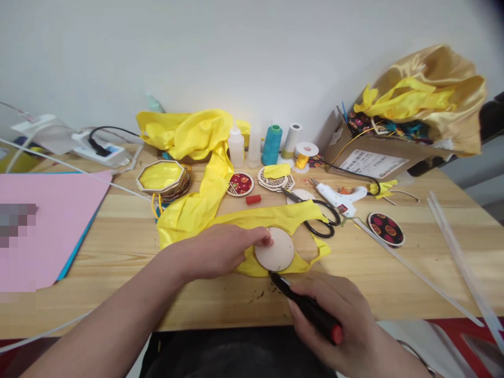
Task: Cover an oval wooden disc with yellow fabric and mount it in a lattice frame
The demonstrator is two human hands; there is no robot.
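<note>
Pressing down on a round wood disc (275, 251), the left hand (220, 249) lies flat and open, with its fingertips on the disc's left side and nothing gripped. The disc is pale, smooth and thin, and it lies on a shiny yellow cloth (244, 218) in the middle of the wood table (129, 236), near the front edge. The right hand (334, 310) is closed around a black pen (307, 307) with a red end, and the pen's tip touches the bottom edge of the disc. Black scissors (321, 220) lie just behind the cloth, touching it, and a white glue gun (340, 198) sits beside them. A small red cap (253, 199) lies farther back. A stack of eight-sided frames (163, 178) sits to the left, and a big pink paper (47, 226) covers the left end of the table. A cardboard box (378, 157) at the back right holds soft gold cloth (437, 89). Long clear sticks (464, 262) lie on the right.
</note>
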